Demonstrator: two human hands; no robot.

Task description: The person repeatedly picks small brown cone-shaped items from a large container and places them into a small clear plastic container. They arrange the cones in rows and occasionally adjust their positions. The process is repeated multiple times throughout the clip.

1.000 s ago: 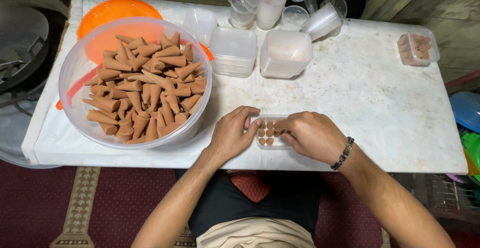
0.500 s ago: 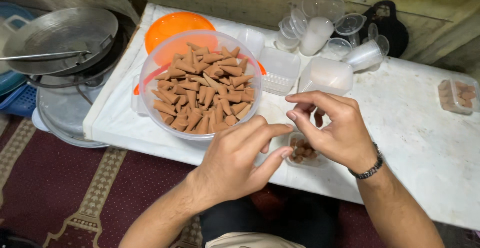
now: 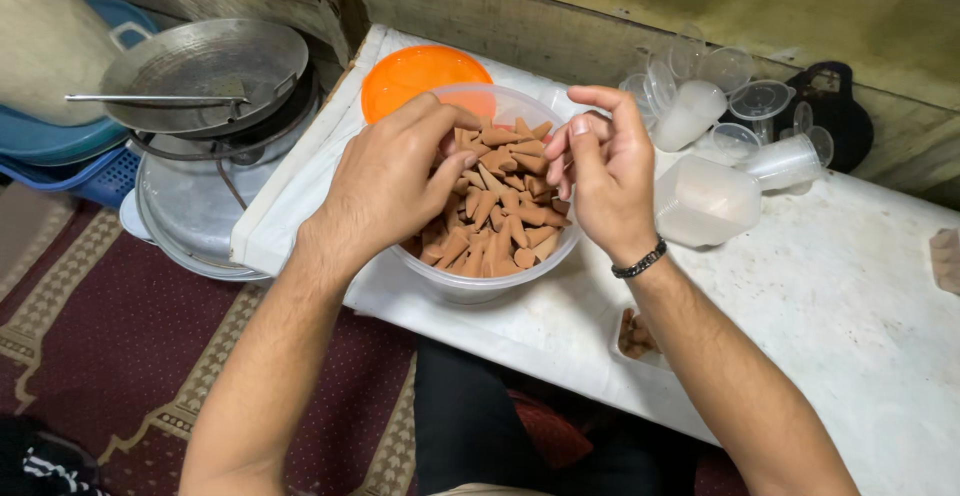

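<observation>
Over clear bowl [image 3: 470, 281], left hand [image 3: 390, 181] and right hand [image 3: 600, 171], grips half-curled on brown cones [image 3: 500, 211]

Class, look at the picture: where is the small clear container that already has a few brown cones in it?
In the head view, the small container sits on the white table near its front edge, just under the right forearm, right of the big bowl of cones.

Single view: head camera, worn by the person, looking steeply down and forward over both forearms. Close range; left hand [image 3: 395, 181] and right hand [image 3: 605, 171] sit at frame centre over the bowl [image 3: 480, 281]. Table [image 3: 830, 286] runs slantwise from upper centre to lower right, far wall along the top edge. Left third takes in the rug [image 3: 90, 346] and metal pans [image 3: 205, 61] beside the table. Person's lap at bottom centre. No second view to overlap
</observation>
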